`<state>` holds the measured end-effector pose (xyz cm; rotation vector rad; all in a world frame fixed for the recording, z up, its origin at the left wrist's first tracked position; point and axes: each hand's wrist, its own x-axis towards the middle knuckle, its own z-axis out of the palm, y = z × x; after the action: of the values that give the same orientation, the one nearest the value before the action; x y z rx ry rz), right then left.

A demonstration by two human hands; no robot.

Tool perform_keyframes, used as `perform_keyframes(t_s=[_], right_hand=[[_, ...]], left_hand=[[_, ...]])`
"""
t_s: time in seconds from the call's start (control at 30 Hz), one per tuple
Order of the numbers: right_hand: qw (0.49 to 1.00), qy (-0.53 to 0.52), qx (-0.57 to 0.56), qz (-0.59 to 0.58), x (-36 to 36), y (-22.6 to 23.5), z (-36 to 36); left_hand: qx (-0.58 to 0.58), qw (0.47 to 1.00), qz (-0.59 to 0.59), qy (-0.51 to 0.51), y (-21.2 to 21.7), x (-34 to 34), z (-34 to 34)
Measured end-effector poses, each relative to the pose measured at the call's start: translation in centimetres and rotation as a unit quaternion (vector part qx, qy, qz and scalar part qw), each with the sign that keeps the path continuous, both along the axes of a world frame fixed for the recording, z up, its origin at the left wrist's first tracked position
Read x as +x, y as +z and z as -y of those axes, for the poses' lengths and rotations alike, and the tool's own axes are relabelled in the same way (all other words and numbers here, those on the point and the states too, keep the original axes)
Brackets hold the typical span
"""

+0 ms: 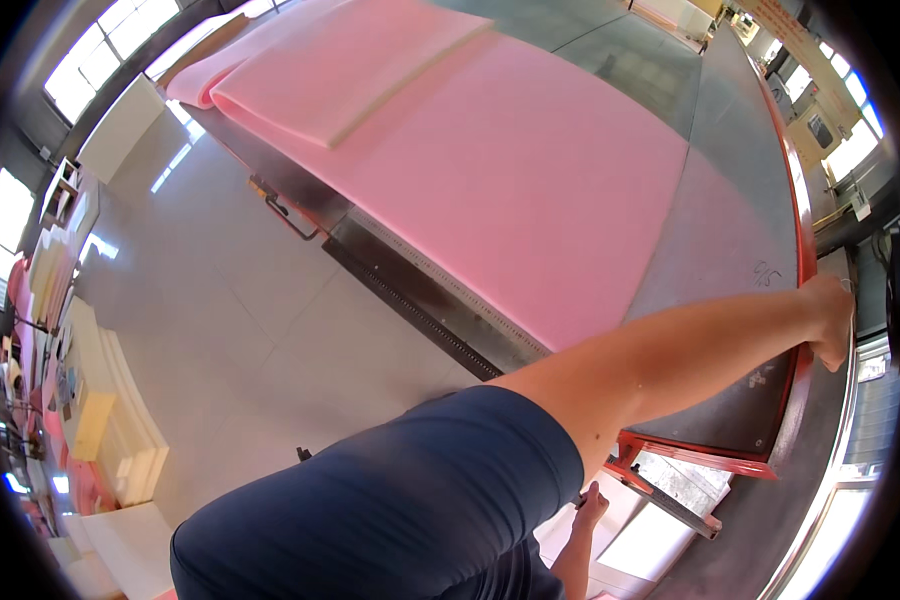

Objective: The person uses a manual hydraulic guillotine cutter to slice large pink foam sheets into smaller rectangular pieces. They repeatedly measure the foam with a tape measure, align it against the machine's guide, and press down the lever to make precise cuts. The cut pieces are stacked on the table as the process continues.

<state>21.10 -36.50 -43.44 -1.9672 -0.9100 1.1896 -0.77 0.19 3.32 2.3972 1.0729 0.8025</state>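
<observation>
My left arm, in a dark blue short sleeve, stretches across to the right. My left hand point(827, 318) is bent down at the red edge rail point(804, 235) of a large grey table point(735, 215). Most of its fingers are hidden, so what they hold cannot be told. Below that arm, my right hand point(591, 508) is closed round a small dark handle-like piece point(579, 499), beside the table's red frame. A wide pink foam sheet point(530, 180) lies flat over the tabletop. Its far left end is folded over in a thick layer point(360, 75).
A dark slotted rail point(410, 308) with a ruler-like strip runs along the table's near side. An orange-and-black clamp-like handle point(282, 208) juts from the left edge. Pale foam slabs point(120, 420) stand at the left. Tiled floor point(240, 300) lies between.
</observation>
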Motion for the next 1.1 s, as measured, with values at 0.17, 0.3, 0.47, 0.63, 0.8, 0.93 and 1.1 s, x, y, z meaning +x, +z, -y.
perform_keyframes(t_s=[0.17, 0.3, 0.47, 0.63, 0.8, 0.93, 1.1], right_hand=[[1.000, -0.013, -0.016, -0.007, 0.1, -1.3, -0.1], [0.997, 0.013, -0.032, 0.074, 2.7, -3.0, 0.3], [0.978, 0.076, -0.051, 0.188, 0.8, -0.9, -1.6], [0.981, 0.053, -0.050, 0.179, 0.1, -0.4, -0.4], [0.972, 0.057, -0.035, 0.226, -1.1, -0.1, -0.7], [0.966, 0.073, -0.042, 0.244, -1.8, 0.9, -1.3], [0.960, 0.073, -0.028, 0.270, -1.3, 0.3, -0.9]], left_hand=[[0.018, 1.000, -0.019, -0.012, -0.4, 1.5, -0.3], [0.079, 0.996, -0.047, -0.005, -0.8, 1.7, -1.3], [0.213, 0.975, -0.055, -0.042, -1.4, 0.9, -1.3], [0.429, 0.886, -0.157, -0.076, -2.9, 1.4, -2.2], [0.417, 0.887, -0.166, -0.107, -1.8, 0.5, -1.8], [0.409, 0.900, -0.112, -0.097, -2.1, -0.2, -2.1], [0.445, 0.876, -0.131, -0.132, -2.3, 0.6, -2.7]])
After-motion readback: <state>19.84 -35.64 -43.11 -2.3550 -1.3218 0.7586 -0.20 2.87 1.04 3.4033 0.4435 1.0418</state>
